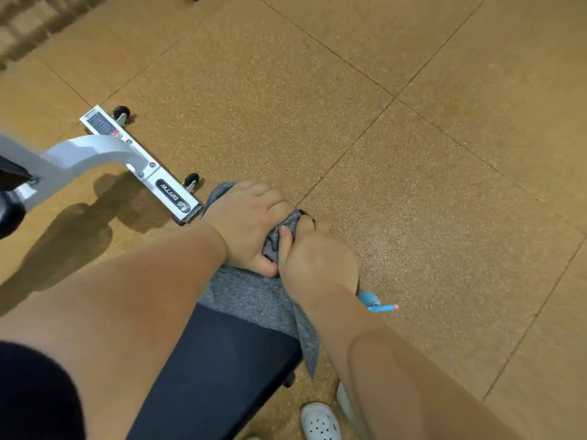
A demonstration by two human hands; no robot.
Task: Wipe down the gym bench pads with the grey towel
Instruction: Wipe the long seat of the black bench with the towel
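Towel: the grey towel (254, 296) is seen bunched between both hands at the far end of the black pad (216, 369), with the rest spread flat over that end and one corner hung down past the pad's right edge.
Left hand: the left hand (251, 227) is laid on top of the towel, fingers curled down over the bunched cloth; the grip is closed on the towel.
Right hand: the right hand (317, 258) is pressed against the left one, thumb tucked into the folds; its grip is likewise closed on the towel.
Pad: only the near part of the dark pad is left uncovered, between the two forearms.
Frame: a white metal frame (79, 157) is seen to the left, curved down to a cross foot (143, 163) on the floor, with two small black wheels (122, 112) fitted to the far side of that foot.
Spray bottle: a blue spray bottle (374, 301) with a pink tip is glimpsed just beyond the right wrist, mostly hidden by the arm; what it rests on cannot be told.
Floor: brown speckled tiles (381, 122) are laid all around, with thin dark joints between them.
Shoe: a white shoe (320, 420) with small holes is caught at the bottom edge, on the floor to the right of the pad.
Sleeve: a dark sleeve (35, 392) is seen at the lower left corner.
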